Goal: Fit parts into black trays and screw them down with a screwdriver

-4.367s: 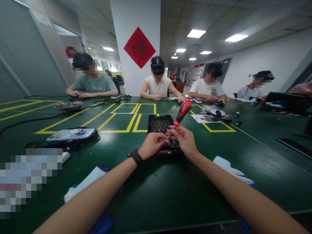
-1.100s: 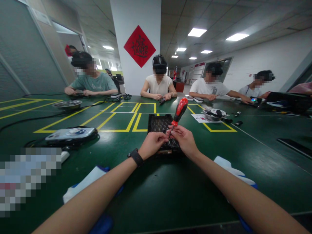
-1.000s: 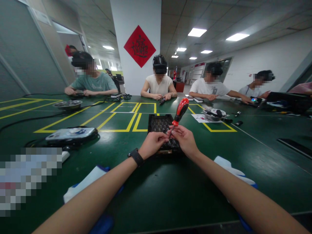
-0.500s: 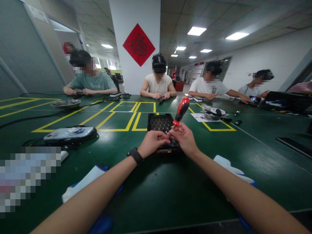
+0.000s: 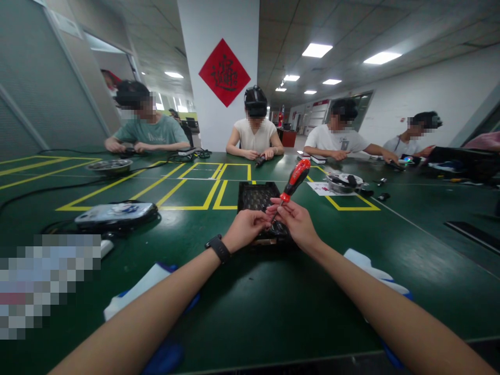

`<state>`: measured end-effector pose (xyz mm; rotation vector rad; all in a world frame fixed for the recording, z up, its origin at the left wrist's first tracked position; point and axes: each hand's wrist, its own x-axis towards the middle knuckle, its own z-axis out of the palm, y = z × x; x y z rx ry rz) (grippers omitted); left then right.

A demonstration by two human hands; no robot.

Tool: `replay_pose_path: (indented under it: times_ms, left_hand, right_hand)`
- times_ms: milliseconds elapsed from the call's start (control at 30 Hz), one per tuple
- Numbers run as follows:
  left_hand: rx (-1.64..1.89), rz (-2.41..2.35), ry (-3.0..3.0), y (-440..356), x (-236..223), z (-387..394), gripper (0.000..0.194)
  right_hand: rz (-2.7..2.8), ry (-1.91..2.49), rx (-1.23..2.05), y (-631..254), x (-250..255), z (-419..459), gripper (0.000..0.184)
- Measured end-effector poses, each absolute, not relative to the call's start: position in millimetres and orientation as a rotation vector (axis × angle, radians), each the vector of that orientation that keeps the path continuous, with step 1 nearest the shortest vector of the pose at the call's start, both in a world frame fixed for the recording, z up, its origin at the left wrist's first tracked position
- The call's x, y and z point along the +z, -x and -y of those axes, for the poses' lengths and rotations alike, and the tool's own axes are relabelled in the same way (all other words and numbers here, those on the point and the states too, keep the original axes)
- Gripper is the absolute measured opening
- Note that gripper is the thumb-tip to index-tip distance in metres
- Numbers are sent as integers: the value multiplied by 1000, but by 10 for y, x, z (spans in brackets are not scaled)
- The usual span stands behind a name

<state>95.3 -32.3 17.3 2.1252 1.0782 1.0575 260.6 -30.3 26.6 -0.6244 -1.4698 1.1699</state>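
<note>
Left hand [image 5: 246,229]: ungloved, slender fingers
Left wrist [image 5: 230,245]: wears a black wristwatch [image 5: 219,249]
Watch band [image 5: 222,252]: broad, plain, dark, wrapped around the wrist
Watch case [image 5: 213,241]: dark, seen nearly edge-on, perhaps a smartwatch
Left forearm [image 5: 156,307]: bare, tapering toward the watch
Right hand [image 5: 300,223]: ungloved, slender fingers
Right wrist [image 5: 317,249]: bare
Right forearm [image 5: 375,297]: bare, tapering likewise

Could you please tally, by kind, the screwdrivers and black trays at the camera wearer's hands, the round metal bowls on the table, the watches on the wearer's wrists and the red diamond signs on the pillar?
Screwdriver: 1
Black tray: 1
Metal bowls: 2
Watch: 1
Red diamond sign: 1
Total: 6
</note>
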Motion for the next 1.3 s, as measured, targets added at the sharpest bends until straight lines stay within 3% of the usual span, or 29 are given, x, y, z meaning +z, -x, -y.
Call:
replay_pose_path:
  times_ms: [233, 567, 1133, 1300]
  left_hand:
    - [1108, -1069, -2159, -968, 219, 346, 18]
    - [1060, -1095, -2196, -961, 217, 358, 15]
    - [1051, -1039, -2077, -973, 232, 374, 22]
    - [1048, -1015, -2140, -973, 283, 400, 19]
  right_hand:
    - [1355, 688, 1122, -2573, 280, 329, 26]
    - [1451, 679, 1096, -2597, 271, 322, 33]
    - [1373, 700, 1075, -2575, 273, 316, 26]
    - [1472, 624, 1108, -2590, 281, 327, 34]
